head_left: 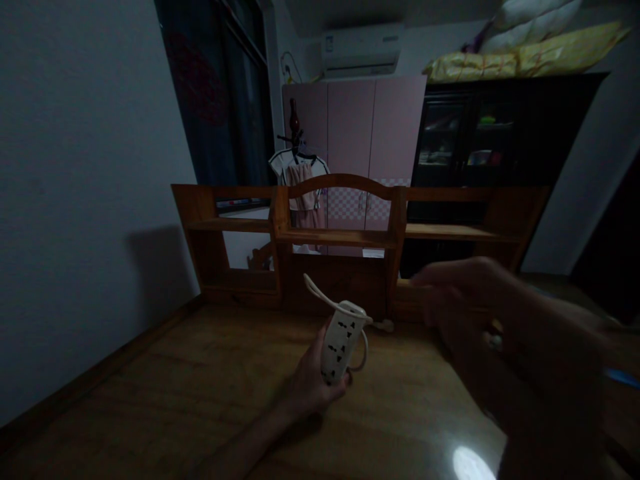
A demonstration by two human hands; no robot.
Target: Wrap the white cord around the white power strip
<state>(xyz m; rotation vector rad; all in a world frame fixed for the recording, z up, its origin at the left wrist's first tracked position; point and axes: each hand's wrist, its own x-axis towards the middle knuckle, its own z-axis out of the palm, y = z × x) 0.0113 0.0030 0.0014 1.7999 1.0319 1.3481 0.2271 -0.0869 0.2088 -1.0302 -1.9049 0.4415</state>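
Note:
My left hand (313,383) is wrapped round a white power strip (340,341) and holds it upright over the wooden desk (200,387), sockets facing me. Its white cable (320,295) loops up and back behind it. My right hand (480,313) hovers close to the camera at the right, dark and smeared by motion. Something small and pale (494,341) shows at its fingers, which seem curled; I cannot make out what it is.
A wooden shelf unit (350,233) stands along the desk's back edge. Behind it are a pink wardrobe (370,133), a dark cabinet (475,140), clothes on a rack (300,180) and a wall air conditioner (361,52). A blue object (623,378) lies at far right.

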